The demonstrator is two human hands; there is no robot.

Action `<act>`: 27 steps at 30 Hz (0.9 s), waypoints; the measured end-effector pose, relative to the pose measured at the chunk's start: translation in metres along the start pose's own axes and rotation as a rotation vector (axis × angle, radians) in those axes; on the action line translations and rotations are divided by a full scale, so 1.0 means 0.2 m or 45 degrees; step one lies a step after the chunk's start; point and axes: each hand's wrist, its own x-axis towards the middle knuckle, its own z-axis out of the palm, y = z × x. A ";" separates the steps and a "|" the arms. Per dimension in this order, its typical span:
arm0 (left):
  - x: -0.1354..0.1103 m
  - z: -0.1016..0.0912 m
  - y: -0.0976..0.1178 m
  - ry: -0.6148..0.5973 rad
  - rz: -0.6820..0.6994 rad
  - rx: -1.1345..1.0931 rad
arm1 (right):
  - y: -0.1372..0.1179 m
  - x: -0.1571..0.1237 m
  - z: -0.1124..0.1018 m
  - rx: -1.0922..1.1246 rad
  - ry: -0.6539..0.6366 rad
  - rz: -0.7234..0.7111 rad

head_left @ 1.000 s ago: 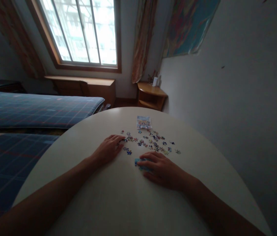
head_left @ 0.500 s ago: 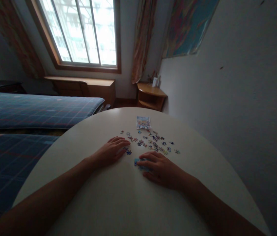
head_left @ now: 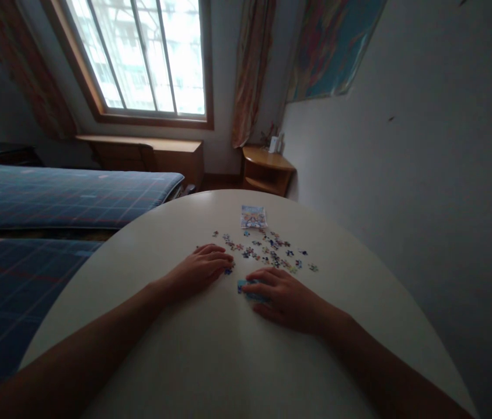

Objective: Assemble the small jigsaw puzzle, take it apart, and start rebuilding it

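Note:
My left hand (head_left: 200, 269) lies low over the table, fingers stretched forward and slightly bent. Its fingertips cover part of a dark blue jigsaw piece (head_left: 228, 271); whether they touch it is hard to make out. My right hand (head_left: 283, 297) rests with fingers apart over a small light-blue strip of jigsaw (head_left: 240, 286), which is partly hidden under the fingers. Beyond both hands, many loose jigsaw pieces (head_left: 274, 256) are scattered. Behind them lies a small printed picture packet (head_left: 253, 217).
The round white table (head_left: 228, 361) fills the foreground. Beds with blue plaid mattresses (head_left: 63, 198) stand to the left. A white wall (head_left: 424, 186) runs along the right. A wooden corner shelf (head_left: 267, 169) and a desk (head_left: 176, 148) stand at the back near the window.
My left hand has moved slightly right, its fingers now covering more of the dark blue piece. My right hand stays over the blue strip.

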 end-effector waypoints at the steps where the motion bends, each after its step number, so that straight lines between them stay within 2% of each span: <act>1: 0.00 -0.01 0.01 -0.016 0.017 -0.005 | 0.00 0.00 0.00 0.000 -0.002 -0.001; 4: 0.01 -0.02 0.03 -0.052 0.058 -0.024 | 0.01 0.00 0.00 -0.003 -0.015 0.013; 19: 0.01 -0.07 0.11 -0.044 0.160 -0.135 | 0.02 0.00 0.00 0.003 0.002 0.035; 27: 0.01 -0.07 0.07 -0.036 0.084 -0.068 | 0.02 0.00 0.00 0.004 0.012 0.039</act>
